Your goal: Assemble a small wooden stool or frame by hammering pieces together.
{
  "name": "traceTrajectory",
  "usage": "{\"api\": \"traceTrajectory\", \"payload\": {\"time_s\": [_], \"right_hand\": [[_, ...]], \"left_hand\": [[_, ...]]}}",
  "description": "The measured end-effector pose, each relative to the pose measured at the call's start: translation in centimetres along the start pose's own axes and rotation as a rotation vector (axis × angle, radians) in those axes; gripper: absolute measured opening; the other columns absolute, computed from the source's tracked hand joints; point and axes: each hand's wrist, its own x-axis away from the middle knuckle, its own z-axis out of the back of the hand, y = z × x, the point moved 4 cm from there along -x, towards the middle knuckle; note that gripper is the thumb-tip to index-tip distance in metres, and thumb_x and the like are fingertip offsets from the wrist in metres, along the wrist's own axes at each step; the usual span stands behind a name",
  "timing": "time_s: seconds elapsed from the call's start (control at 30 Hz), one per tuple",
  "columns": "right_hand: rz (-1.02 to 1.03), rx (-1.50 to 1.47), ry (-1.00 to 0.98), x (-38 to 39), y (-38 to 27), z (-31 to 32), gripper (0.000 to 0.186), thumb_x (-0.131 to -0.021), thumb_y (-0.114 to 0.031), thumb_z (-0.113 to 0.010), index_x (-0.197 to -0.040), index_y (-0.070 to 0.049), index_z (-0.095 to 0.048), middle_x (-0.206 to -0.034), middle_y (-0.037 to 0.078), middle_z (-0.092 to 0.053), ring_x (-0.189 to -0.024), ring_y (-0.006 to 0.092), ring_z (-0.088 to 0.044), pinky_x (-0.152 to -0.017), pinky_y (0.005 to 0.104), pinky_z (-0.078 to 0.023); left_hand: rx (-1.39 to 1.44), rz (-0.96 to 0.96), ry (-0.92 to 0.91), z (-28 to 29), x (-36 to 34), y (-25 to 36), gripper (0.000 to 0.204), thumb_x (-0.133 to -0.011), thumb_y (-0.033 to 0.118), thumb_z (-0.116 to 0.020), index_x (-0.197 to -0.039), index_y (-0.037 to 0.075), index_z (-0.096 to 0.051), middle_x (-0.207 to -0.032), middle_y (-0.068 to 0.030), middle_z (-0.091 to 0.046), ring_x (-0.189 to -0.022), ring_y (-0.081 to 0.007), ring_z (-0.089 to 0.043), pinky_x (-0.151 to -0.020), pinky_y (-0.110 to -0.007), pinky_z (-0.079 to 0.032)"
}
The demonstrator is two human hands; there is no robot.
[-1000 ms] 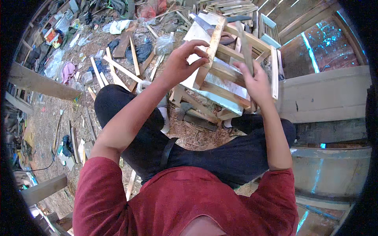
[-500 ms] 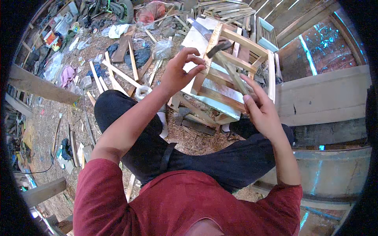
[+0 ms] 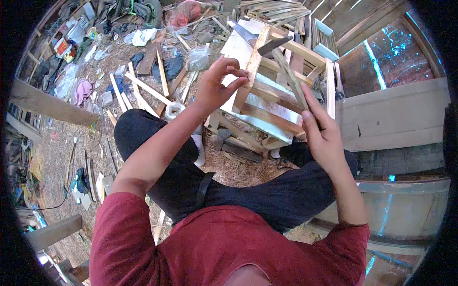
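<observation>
My right hand (image 3: 324,136) is wrapped round the lower end of a hammer's pale wooden handle. The hammer (image 3: 290,78) is raised, with its dark metal head above a wooden frame (image 3: 272,97) made of slats and posts. My left hand (image 3: 222,85) is closed in a pinch at the frame's left upright, thumb and fingertips close to the wood. Whatever sits between those fingertips is too small to make out. Behind the upright, a handsaw (image 3: 243,33) lies on a white board (image 3: 237,46).
Loose wood strips (image 3: 143,93) and plastic bags lie on the shaving-strewn floor to the left. Stacked slats (image 3: 274,12) are at the back. A plank wall (image 3: 391,117) stands close on the right. A white roll (image 3: 174,110) lies near my left knee.
The hammer has swung up and a little to the right, its head now farther from my left hand. My left hand stays nearly in place.
</observation>
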Motion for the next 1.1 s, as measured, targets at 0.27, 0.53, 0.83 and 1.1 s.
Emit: {"api": "traceTrajectory", "payload": {"time_s": [0.27,0.53,0.83,1.1], "right_hand": [[0.082,0.068,0.024,0.0,-0.5,-0.2,0.052,-0.110,-0.008,-0.056,-0.160,-0.020,-0.055,-0.156,0.018,-0.061,-0.146,0.0312,-0.057,-0.120,0.0372,-0.043],[0.108,0.158,-0.066,0.1,-1.4,-0.4,0.054,-0.108,-0.006,-0.057,-0.161,-0.020,-0.054,-0.153,0.020,-0.062,-0.143,0.0333,-0.060,-0.117,0.0382,-0.046],[0.122,0.213,-0.030,0.1,-1.6,-0.2,0.053,-0.109,-0.007,-0.056,-0.161,-0.019,-0.053,-0.152,0.021,-0.064,-0.140,0.0326,-0.063,-0.114,0.0371,-0.047],[0.144,0.218,-0.094,0.3,-1.0,-1.0,0.054,-0.110,-0.006,-0.056,-0.162,-0.019,-0.052,-0.153,0.022,-0.062,-0.144,0.0304,-0.059,-0.118,0.0366,-0.044]], "left_hand": [[0.016,0.077,0.050,0.1,0.0,0.0,0.036,-0.093,0.010,-0.085,-0.116,0.008,-0.057,-0.104,-0.0049,-0.078,-0.105,-0.0210,-0.081,-0.105,-0.043,-0.053],[-0.168,-0.036,0.007,0.2,-0.2,0.4,0.042,-0.093,0.008,-0.087,-0.116,0.008,-0.052,-0.103,-0.0099,-0.083,-0.100,-0.0172,-0.079,-0.079,-0.030,-0.056],[-0.134,-0.016,0.033,0.2,-0.2,0.4,0.034,-0.093,0.014,-0.084,-0.112,0.012,-0.056,-0.100,-0.0003,-0.084,-0.107,-0.0208,-0.079,-0.126,-0.059,-0.032],[-0.069,0.038,0.039,-0.1,0.2,-0.2,0.032,-0.093,0.013,-0.084,-0.111,0.011,-0.057,-0.102,-0.0009,-0.083,-0.105,-0.0210,-0.080,-0.126,-0.062,-0.032]]}}
